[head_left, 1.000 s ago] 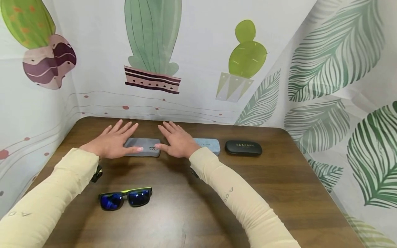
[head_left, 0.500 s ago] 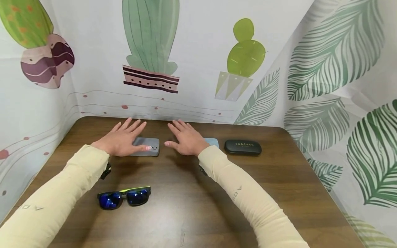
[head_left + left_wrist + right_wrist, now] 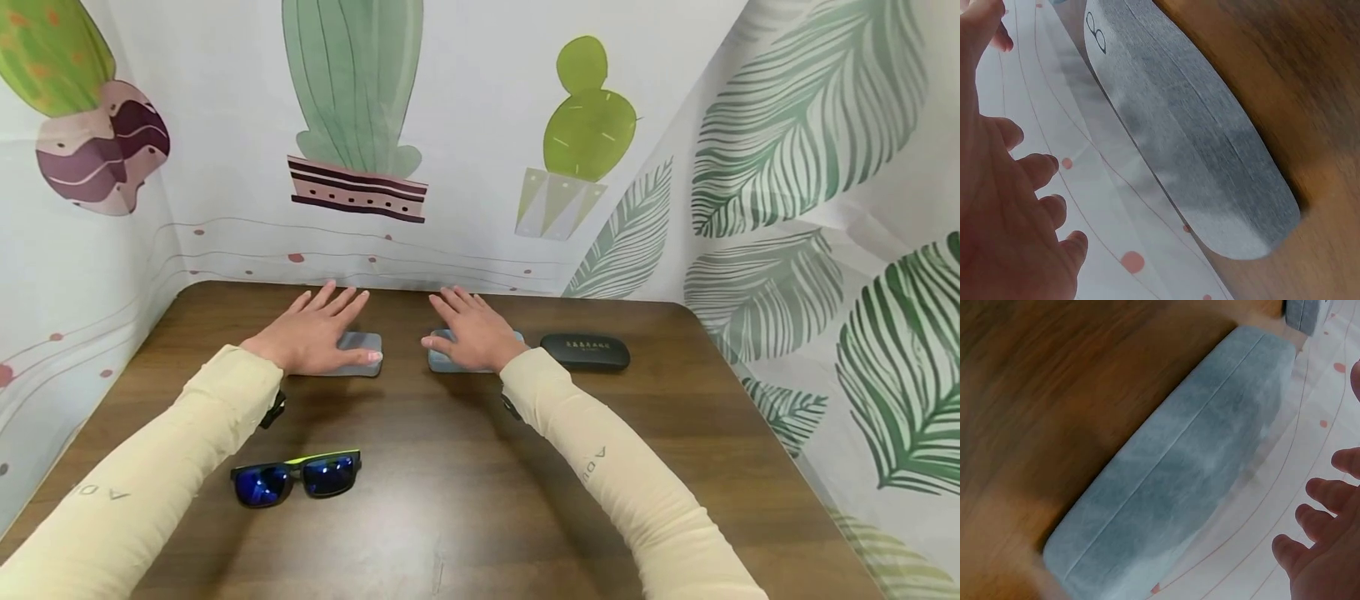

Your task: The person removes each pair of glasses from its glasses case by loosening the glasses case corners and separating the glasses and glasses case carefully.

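My left hand (image 3: 311,333) lies flat with spread fingers over the left part of a grey glasses case (image 3: 362,353), thumb along its near edge. In the left wrist view the grey case (image 3: 1191,144) lies on the wood beside the straight fingers (image 3: 1035,172), with a gap showing between them. My right hand (image 3: 472,332) is spread flat over a blue-grey glasses case (image 3: 438,361). The right wrist view shows that case (image 3: 1179,481) below the straight fingers (image 3: 1319,494). Whether either palm presses its case I cannot tell.
A black glasses case (image 3: 585,352) lies just right of the right hand. Sunglasses with blue lenses (image 3: 296,477) lie folded near the left forearm. The brown table (image 3: 450,500) is walled by printed cloth at the back and both sides.
Both hands have moved right and farther away. The left hand now covers more of the grey case. The right hand went from the gap between the cases to over the blue-grey one.
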Tool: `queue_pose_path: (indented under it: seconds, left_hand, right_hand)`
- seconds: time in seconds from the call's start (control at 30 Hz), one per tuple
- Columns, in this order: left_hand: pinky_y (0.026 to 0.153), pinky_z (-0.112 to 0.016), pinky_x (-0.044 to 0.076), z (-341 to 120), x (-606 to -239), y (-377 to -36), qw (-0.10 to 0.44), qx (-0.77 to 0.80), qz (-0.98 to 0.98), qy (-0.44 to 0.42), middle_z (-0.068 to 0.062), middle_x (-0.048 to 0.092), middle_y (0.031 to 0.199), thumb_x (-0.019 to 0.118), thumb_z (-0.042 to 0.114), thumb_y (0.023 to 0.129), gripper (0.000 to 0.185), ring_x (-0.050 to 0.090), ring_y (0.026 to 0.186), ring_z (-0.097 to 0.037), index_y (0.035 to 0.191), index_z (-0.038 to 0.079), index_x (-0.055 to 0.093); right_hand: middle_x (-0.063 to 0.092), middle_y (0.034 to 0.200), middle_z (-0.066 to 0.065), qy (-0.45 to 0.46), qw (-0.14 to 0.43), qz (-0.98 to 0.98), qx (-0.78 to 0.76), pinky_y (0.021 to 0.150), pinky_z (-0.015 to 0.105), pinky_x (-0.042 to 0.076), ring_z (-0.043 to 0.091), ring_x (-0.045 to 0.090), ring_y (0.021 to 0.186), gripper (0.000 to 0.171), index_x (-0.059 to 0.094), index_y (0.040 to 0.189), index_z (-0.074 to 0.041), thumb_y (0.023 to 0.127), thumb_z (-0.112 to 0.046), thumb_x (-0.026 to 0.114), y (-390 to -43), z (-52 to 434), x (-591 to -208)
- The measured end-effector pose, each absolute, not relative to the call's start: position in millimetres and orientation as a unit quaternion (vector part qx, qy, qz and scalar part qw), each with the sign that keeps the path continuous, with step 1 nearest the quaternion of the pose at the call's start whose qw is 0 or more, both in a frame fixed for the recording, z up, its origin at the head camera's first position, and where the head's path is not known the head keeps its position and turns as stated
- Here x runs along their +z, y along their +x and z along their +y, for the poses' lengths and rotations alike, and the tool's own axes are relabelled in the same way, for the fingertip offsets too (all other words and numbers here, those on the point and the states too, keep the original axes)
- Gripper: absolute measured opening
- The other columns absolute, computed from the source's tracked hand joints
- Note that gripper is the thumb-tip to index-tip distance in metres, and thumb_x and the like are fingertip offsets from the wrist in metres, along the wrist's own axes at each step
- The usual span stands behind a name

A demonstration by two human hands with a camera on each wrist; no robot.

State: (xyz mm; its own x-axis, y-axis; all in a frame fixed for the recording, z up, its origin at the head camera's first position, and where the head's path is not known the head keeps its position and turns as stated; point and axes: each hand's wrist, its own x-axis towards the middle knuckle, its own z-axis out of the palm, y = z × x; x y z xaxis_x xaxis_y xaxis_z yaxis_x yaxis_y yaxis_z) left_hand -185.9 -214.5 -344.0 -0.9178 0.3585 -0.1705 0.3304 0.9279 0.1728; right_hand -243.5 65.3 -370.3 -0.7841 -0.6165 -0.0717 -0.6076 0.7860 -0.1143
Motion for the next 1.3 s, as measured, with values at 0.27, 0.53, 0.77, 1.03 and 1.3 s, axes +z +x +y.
queue_pose_path:
  seconds: [0.27,0.53,0.77,1.03,1.3]
  left_hand:
    - [0.128,-0.066,0.003,-201,-344,-190,0.099,0.062,0.976,0.184,-0.017,0.01,0.176,0.046,0.079,0.095,0.106,-0.001,0.162,-0.044,0.168,0.011,0.011]
    - [0.128,-0.065,0.004,-184,-341,-195,0.097,0.059,0.975,0.191,-0.017,0.012,0.175,0.048,0.079,0.094,0.107,0.0,0.162,-0.044,0.168,0.013,0.01]
    - [0.129,-0.064,0.005,-171,-346,-198,0.102,0.059,0.973,0.199,-0.016,0.011,0.176,0.051,0.076,0.095,0.105,0.0,0.163,-0.043,0.168,0.013,0.01]
    - [0.129,-0.064,0.008,-154,-354,-202,0.096,0.061,0.97,0.213,-0.017,0.014,0.175,0.053,0.073,0.095,0.104,0.004,0.162,-0.044,0.168,0.011,0.013]
    - [0.129,-0.062,0.013,-138,-363,-208,0.102,0.066,0.965,0.231,-0.021,0.016,0.174,0.06,0.068,0.095,0.106,0.008,0.162,-0.046,0.167,0.005,0.014]
  right_hand:
    - [0.023,0.174,0.009,-0.315,0.052,0.947,-0.043,0.132,0.049,0.016,0.031,0.015,0.164,0.079,0.023,0.167,-0.015,0.106,-0.061,0.044,-246,83,-370]
    - [0.026,0.173,0.011,-0.309,0.041,0.949,-0.041,0.132,0.047,0.018,0.032,0.018,0.163,0.08,0.025,0.166,-0.013,0.105,-0.061,0.045,-252,99,-369]
    - [0.025,0.173,0.013,-0.3,0.048,0.952,-0.044,0.132,0.048,0.018,0.033,0.017,0.163,0.081,0.025,0.166,-0.012,0.105,-0.061,0.046,-254,114,-367]
    - [0.024,0.173,0.013,-0.293,0.06,0.953,-0.044,0.131,0.049,0.018,0.033,0.018,0.163,0.081,0.025,0.166,-0.011,0.105,-0.059,0.049,-255,130,-369]
    - [0.025,0.173,0.015,-0.285,0.081,0.954,-0.049,0.131,0.05,0.019,0.033,0.018,0.163,0.084,0.026,0.165,-0.008,0.103,-0.057,0.054,-256,144,-372]
